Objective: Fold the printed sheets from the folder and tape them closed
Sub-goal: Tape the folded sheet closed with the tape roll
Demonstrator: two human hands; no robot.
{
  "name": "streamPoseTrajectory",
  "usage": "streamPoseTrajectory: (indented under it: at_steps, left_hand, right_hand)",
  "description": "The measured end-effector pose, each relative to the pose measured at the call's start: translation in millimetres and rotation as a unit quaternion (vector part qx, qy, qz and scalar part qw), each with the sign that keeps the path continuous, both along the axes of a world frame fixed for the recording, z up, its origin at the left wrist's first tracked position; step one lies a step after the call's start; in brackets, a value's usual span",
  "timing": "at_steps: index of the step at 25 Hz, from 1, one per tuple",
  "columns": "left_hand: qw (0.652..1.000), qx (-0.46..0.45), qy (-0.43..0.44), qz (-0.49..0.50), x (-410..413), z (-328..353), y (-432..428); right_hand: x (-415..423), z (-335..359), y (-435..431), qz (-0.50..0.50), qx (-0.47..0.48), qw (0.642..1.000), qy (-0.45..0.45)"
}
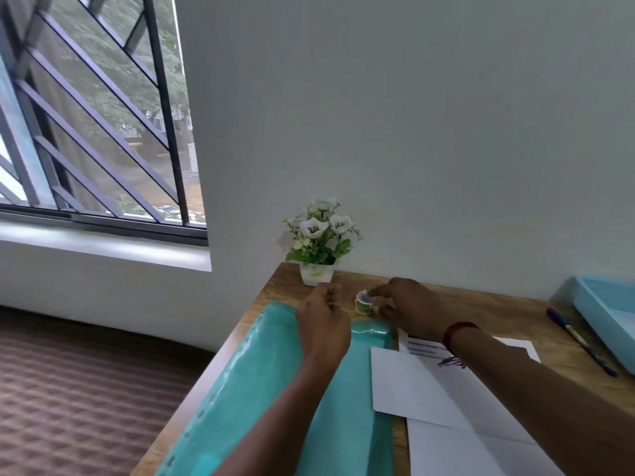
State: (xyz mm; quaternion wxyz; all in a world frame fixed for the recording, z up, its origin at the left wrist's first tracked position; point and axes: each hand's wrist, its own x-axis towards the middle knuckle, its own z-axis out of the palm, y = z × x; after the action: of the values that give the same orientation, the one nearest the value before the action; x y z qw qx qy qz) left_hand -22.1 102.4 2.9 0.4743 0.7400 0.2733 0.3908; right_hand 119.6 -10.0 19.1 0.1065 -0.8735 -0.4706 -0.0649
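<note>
Fingers [379,293] of the right hand [412,304] were curled round the tape roll [363,301], just right of the left hand [323,326], whose curled fingers' hold could not be told; folded sheets [409,386] were left nearer.

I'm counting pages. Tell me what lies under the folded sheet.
A printed sheet pokes out from under the folded sheet at its far edge; the folder runs under its left edge. Anything more is covered.

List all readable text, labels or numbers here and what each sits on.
Nothing is legible.
On the printed sheet: a bold heading and lines beneath it, too blurred to read, with a dark scribble below.
On the tape roll: a green pattern, no lettering I can make out.
On the pen: no marking visible.
</note>
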Motion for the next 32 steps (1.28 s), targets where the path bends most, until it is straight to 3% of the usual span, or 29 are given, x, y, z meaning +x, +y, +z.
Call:
streamPoseTrajectory:
  at_steps: [8, 11, 13, 15, 18, 21, 25, 32]
  left_hand:
    - [0.999, 0.028, -0.037, -0.027, 11, -11, 0]
    - [0.999, 0.016, -0.033, -0.031, 11, -10, -3]
    - [0.997, -0.04, -0.033, -0.054, 7, -7, -8]
    - [0.98, -0.154, -0.066, -0.105, 0, 0, -15]
    - [0.929, -0.296, -0.093, -0.201, -13, 19, -31]
    - [0.883, -0.345, -0.066, -0.312, -24, 32, -50]
    - [0.865, -0.311, -0.029, -0.393, -30, 30, -72]
    - [0.882, -0.231, 0.07, -0.405, -27, 19, -100]
  right_hand:
    - [12, -15, 25, -0.053, 0.048, 0.995, 0.076]
    - [7, -9, 17, -0.046, 0.087, 0.994, 0.056]
    - [-1, 1, 6, -0.029, 0.15, 0.988, 0.027]
    - [-15, 12, -11, 0.002, 0.216, 0.976, 0.004]
    - [-47, 28, -54, 0.031, 0.295, 0.955, 0.012]
    - [-79, 32, -101, 0.039, 0.357, 0.93, 0.078]
    - [-85, 8, -143, 0.017, 0.368, 0.916, 0.156]
    - [-79, -12, -161, 0.045, 0.405, 0.88, 0.245]
